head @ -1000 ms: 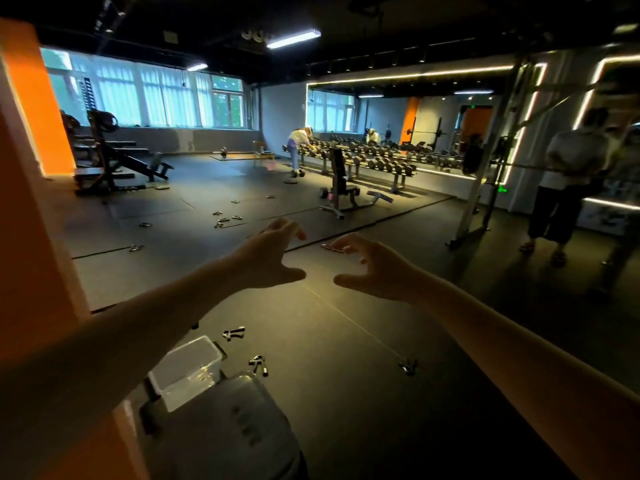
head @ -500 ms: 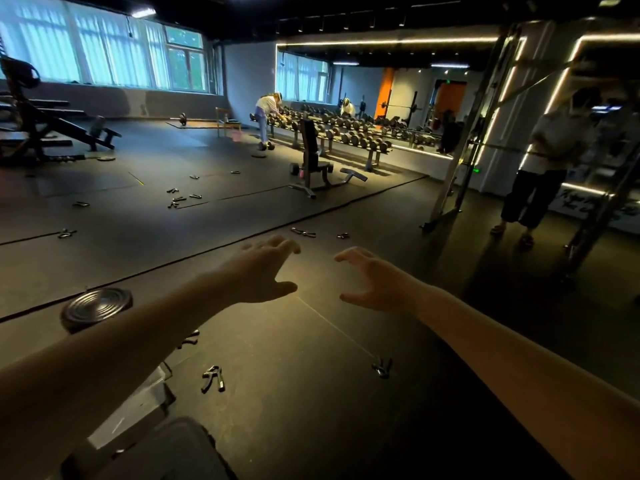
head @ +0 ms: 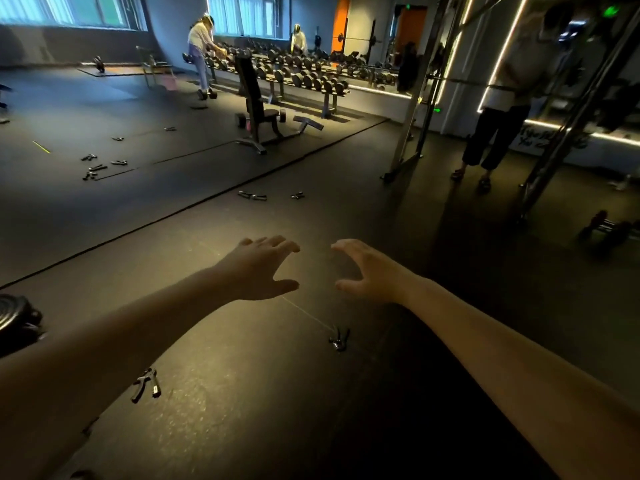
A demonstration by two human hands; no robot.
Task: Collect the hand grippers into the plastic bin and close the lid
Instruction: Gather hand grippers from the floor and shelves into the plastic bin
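Both my arms stretch forward over the dark gym floor. My left hand (head: pixel 258 268) and my right hand (head: pixel 363 270) hang side by side, fingers loosely spread and holding nothing. Black hand grippers lie scattered on the floor. One hand gripper (head: pixel 339 339) lies below my right hand, another hand gripper (head: pixel 147 384) lies near my left forearm. A pair of hand grippers (head: pixel 252 195) and a small one (head: pixel 297 195) lie farther ahead, and several more (head: pixel 93 166) sit on the far left mat. The plastic bin is out of view.
A weight plate (head: pixel 14 317) lies at the left edge. A bench (head: pixel 258 112) and a dumbbell rack (head: pixel 311 77) stand ahead. A person (head: pixel 502 109) stands by a metal rack (head: pixel 415 98) at right; another person (head: pixel 201 46) bends at the dumbbells. Dumbbells (head: pixel 609 228) lie far right.
The view has swung right and downward. The plastic bin and orange wall at lower left have left the frame. Both hands stay held out in front, holding nothing.
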